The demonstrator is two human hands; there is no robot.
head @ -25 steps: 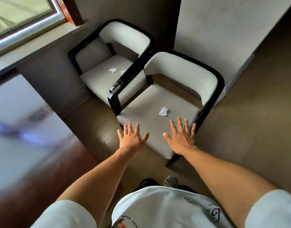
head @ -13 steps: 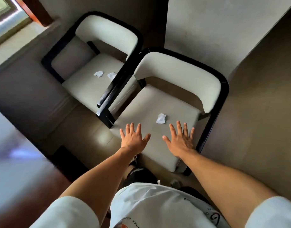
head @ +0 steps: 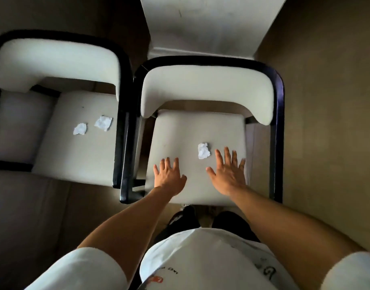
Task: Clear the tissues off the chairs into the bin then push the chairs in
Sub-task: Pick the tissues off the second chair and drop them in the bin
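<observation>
Two cream chairs with black frames stand side by side below me. The right chair [head: 180,130] carries one crumpled white tissue [head: 203,150] on its seat. On the left chair [head: 79,155] lie two crumpled tissues, a smaller one [head: 80,129] and a flatter one [head: 103,123]. My left hand [head: 168,176] hovers open over the front of the right chair's seat, fingers spread. My right hand [head: 229,173] is open too, its fingertips just right of the single tissue. Neither hand holds anything. No bin is in view.
A white wall panel or pillar [head: 207,24] rises directly behind the right chair. Brown floor [head: 326,132] stretches to the right and at lower left. My shoes [head: 184,216] are just in front of the right chair's seat edge.
My view has swung right and down, so both chairs now lie squarely below me; the window and table have left the frame. Both hands stay open and have edged forward over the right seat.
</observation>
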